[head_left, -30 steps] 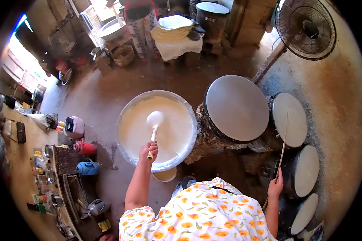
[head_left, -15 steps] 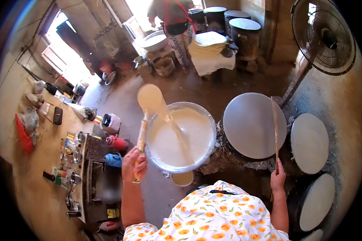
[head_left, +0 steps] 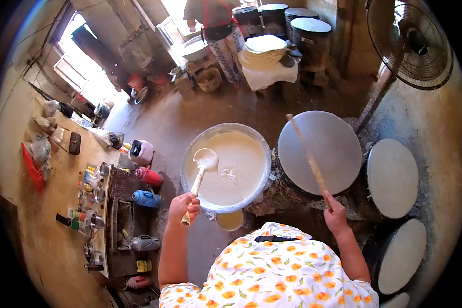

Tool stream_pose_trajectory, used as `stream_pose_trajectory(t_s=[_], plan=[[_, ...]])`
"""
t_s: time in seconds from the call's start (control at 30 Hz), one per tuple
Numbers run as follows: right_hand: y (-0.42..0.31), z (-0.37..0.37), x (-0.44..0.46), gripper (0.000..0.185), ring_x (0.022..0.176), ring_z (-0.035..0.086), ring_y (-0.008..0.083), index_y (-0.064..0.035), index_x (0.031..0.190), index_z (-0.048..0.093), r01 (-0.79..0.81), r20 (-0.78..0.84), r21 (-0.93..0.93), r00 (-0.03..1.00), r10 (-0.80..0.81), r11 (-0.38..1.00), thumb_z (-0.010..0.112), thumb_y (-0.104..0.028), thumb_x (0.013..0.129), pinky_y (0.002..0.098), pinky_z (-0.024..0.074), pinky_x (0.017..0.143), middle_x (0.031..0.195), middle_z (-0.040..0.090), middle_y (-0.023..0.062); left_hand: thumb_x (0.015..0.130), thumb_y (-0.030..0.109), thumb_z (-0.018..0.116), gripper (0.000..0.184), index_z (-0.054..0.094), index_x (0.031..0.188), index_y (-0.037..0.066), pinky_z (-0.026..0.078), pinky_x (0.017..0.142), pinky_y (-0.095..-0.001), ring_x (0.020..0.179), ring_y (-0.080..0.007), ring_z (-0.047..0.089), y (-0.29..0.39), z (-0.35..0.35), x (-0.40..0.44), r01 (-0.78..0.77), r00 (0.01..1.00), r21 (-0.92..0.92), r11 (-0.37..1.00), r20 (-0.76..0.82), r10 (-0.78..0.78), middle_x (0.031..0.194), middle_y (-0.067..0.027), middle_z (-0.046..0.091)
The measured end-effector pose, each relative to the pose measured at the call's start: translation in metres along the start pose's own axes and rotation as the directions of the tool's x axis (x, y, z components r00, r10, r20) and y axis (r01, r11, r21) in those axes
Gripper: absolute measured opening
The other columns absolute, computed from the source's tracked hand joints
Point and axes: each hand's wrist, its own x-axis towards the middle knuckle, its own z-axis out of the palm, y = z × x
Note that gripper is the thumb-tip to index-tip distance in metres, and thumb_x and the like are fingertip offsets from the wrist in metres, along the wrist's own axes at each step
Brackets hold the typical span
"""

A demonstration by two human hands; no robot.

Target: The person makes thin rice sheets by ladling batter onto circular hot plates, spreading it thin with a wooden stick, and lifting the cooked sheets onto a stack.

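**Spills are the likeliest trouble around the wide tub [head_left: 226,208]**

The tub holds a broad pool of pale liquid [head_left: 249,164], rumpled near the middle, with some wall showing above it. A hasty swing of a laden tool could slop liquid over the rim. Just beside it stands a drum [head_left: 339,143] with a round, flat top; drips carried across could fall between the two.

The right hand's [head_left: 335,214] grip is closed round a slender stick [head_left: 312,163] slanting over that top; whether they touch, I cannot tell. Dipped too low, it might scrape the top. The left hand's [head_left: 184,209] grip is wrapped about the handle of a ladle [head_left: 198,182], whose cup is over the tub and seems to carry liquid; a turned wrist could tip it out.

Smallest, a bowl [head_left: 230,229] of yellowish liquid sits by the tub's near edge, where a foot might knock it.
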Motion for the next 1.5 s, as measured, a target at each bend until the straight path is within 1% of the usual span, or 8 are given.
stream_pose_trajectory(t_s=[0.17, 0.33, 0.53, 1.03, 1.13, 1.23, 1.37, 1.5], plan=[[-0.032, 0.006, -0.003, 0.060, 0.064, 0.058, 0.0327, -0.0174, 0.125, 0.056, 0.246, 0.094, -0.133, 0.968, -0.235, 0.960, 0.055, 0.005, 0.069, 0.0395, 0.0487, 0.058, 0.073, 0.057, 0.0149, 0.093, 0.008, 0.045, 0.006, 0.047, 0.089, 0.005, 0.035, 0.030, -0.0212, 0.039, -0.0066, 0.040, -0.018, 0.053, -0.035, -0.132, 0.990, 0.309, 0.942, 0.088, 0.110, 0.065, -0.0034, 0.047], [-0.041, -0.001, -0.001, 0.063, 0.055, 0.053, 0.0287, -0.0214, 0.126, 0.055, 0.283, 0.013, -0.253, 0.957, -0.290, 0.925, 0.058, 0.005, 0.069, 0.0391, 0.0458, 0.050, 0.064, 0.051, 0.0096, 0.091, 0.007, 0.047, 0.018, 0.052, 0.107, 0.000, 0.036, 0.030, -0.0215, 0.037, -0.0064, 0.042, -0.040, 0.125, -0.050, -0.360, 0.924, 0.535, 0.764, 0.317, 0.213, 0.064, -0.0027, 0.049], [-0.018, -0.033, -0.024, 0.074, 0.060, 0.056, 0.0290, -0.0291, 0.138, 0.040, 0.059, -0.130, -0.365, 0.985, -0.113, 0.929, 0.060, -0.001, 0.073, 0.0405, 0.0485, 0.053, 0.075, 0.051, 0.0101, 0.087, 0.002, 0.046, 0.031, 0.050, 0.117, -0.004, 0.034, 0.030, -0.0212, 0.035, -0.0061, 0.041, -0.101, 0.207, -0.027, -0.575, 0.802, 0.603, 0.553, 0.550, 0.234, 0.062, 0.0001, 0.048], [0.034, -0.054, -0.105, 0.065, 0.077, 0.059, 0.0362, -0.0360, 0.138, 0.038, -0.594, -0.205, -0.346, 0.803, 0.559, 0.726, 0.052, -0.009, 0.081, 0.0454, 0.0491, 0.071, 0.088, 0.056, 0.0176, 0.087, 0.004, 0.051, 0.045, 0.043, 0.131, 0.001, 0.044, 0.043, -0.0262, 0.046, -0.0133, 0.051, -0.225, 0.251, 0.118, -0.533, 0.696, 0.667, 0.521, 0.696, -0.179, 0.063, -0.0032, 0.051], [0.012, -0.043, -0.101, 0.066, 0.072, 0.061, 0.0347, -0.0338, 0.140, 0.036, -0.643, -0.222, -0.397, 0.760, 0.611, 0.656, 0.053, -0.009, 0.081, 0.0455, 0.0501, 0.067, 0.086, 0.056, 0.0162, 0.081, 0.012, 0.056, 0.058, 0.038, 0.135, 0.001, 0.051, 0.071, -0.0407, 0.075, -0.0384, 0.062, -0.215, 0.238, 0.158, -0.889, 0.422, 0.423, -0.176, 0.905, 0.044, 0.086, -0.0222, 0.061], [0.005, -0.033, -0.103, 0.067, 0.073, 0.061, 0.0353, -0.0322, 0.139, 0.036, -0.628, -0.275, -0.335, 0.778, 0.565, 0.702, 0.054, -0.008, 0.079, 0.0459, 0.0500, 0.066, 0.087, 0.057, 0.0163, 0.084, 0.016, 0.053, 0.056, 0.036, 0.137, 0.003, 0.051, 0.072, -0.0438, 0.078, -0.0404, 0.061, -0.177, 0.251, 0.149, -0.799, 0.391, 0.300, -0.521, 0.917, -0.072, 0.099, -0.0231, 0.059], [-0.009, -0.022, -0.109, 0.061, 0.080, 0.060, 0.0376, -0.0252, 0.133, 0.046, -0.627, -0.342, -0.191, 0.764, 0.548, 0.755, 0.053, -0.004, 0.076, 0.0439, 0.0500, 0.071, 0.090, 0.061, 0.0195, 0.088, 0.021, 0.050, 0.056, 0.034, 0.139, 0.006, 0.051, 0.066, -0.0471, 0.073, -0.0380, 0.061, -0.133, 0.272, 0.136, -0.624, 0.491, 0.223, -0.749, 0.857, -0.154, 0.096, -0.0194, 0.057], [-0.015, -0.007, -0.115, 0.059, 0.084, 0.061, 0.0365, -0.0207, 0.131, 0.049, -0.591, -0.390, -0.157, 0.773, 0.500, 0.791, 0.052, -0.002, 0.075, 0.0426, 0.0503, 0.073, 0.096, 0.063, 0.0185, 0.088, 0.018, 0.052, 0.052, 0.039, 0.137, 0.007, 0.051, 0.057, -0.0447, 0.064, -0.0330, 0.060, -0.096, 0.284, 0.133, -0.581, 0.286, 0.050, -0.812, 0.947, -0.146, 0.085, -0.0143, 0.054]])
